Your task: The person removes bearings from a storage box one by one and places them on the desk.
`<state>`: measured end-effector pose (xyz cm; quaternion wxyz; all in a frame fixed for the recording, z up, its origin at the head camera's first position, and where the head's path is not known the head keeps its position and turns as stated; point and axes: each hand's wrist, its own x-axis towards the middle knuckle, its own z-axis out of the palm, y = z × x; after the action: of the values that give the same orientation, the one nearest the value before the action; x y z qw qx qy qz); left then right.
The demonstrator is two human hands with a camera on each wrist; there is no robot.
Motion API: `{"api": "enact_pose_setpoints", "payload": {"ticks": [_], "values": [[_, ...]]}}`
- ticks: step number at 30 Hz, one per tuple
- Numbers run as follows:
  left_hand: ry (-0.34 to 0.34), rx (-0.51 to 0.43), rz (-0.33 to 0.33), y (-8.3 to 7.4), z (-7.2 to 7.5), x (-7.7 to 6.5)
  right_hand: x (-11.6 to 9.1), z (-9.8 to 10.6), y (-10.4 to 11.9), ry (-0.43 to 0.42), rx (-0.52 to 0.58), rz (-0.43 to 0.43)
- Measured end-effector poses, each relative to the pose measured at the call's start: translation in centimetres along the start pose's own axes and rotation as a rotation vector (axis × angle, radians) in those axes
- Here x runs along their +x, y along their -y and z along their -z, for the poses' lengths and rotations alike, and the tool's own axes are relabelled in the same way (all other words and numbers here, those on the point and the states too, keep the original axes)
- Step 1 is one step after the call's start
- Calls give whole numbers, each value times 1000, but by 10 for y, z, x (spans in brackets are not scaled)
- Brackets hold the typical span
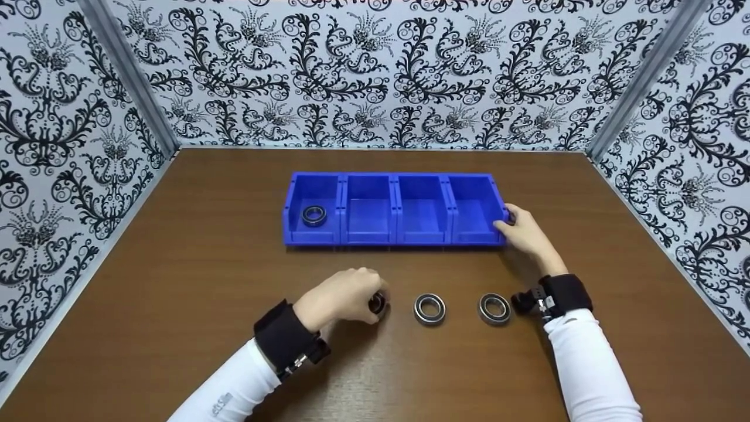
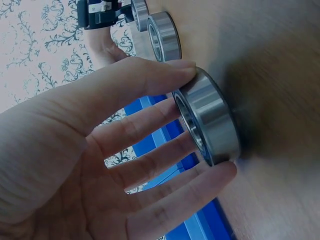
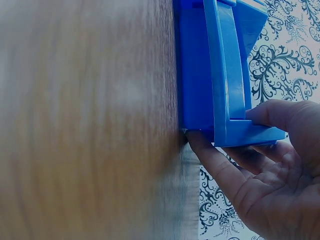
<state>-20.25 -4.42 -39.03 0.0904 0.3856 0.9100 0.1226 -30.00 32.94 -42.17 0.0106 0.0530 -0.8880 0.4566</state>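
Observation:
My left hand (image 1: 345, 296) grips a ball bearing (image 2: 212, 120), a steel ring with a dark seal, between thumb and fingertips. In the head view that bearing is mostly behind the fingers, close over the table. My right hand (image 1: 525, 233) holds the right end of a blue four-part bin (image 1: 366, 239), thumb over the side wall and fingers outside it. Another bearing (image 1: 314, 215) lies in the bin's leftmost compartment; the other compartments hold nothing. Right of my left hand, two more bearings lie flat on the table, a nearer one (image 1: 429, 309) and a farther one (image 1: 494, 309).
The brown wooden table (image 1: 205, 234) is bounded by patterned walls (image 1: 375, 76) at the back and both sides. Grey posts (image 1: 132, 76) stand at the corners. Each wrist wears a black strap (image 1: 565, 299) with a small camera.

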Motion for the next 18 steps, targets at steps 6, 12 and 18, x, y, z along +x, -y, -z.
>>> {"api": "enact_pose_setpoints", "payload": {"ticks": [6,12,18], "values": [[-9,-2,-6,2,-1,-2,-1,0,0,16,58,4],[-14,-1,-10,3,-2,-2,-1,1,0,19,53,6],[-29,5,-10,2,-4,-3,0,0,-1,18,34,3]]}}
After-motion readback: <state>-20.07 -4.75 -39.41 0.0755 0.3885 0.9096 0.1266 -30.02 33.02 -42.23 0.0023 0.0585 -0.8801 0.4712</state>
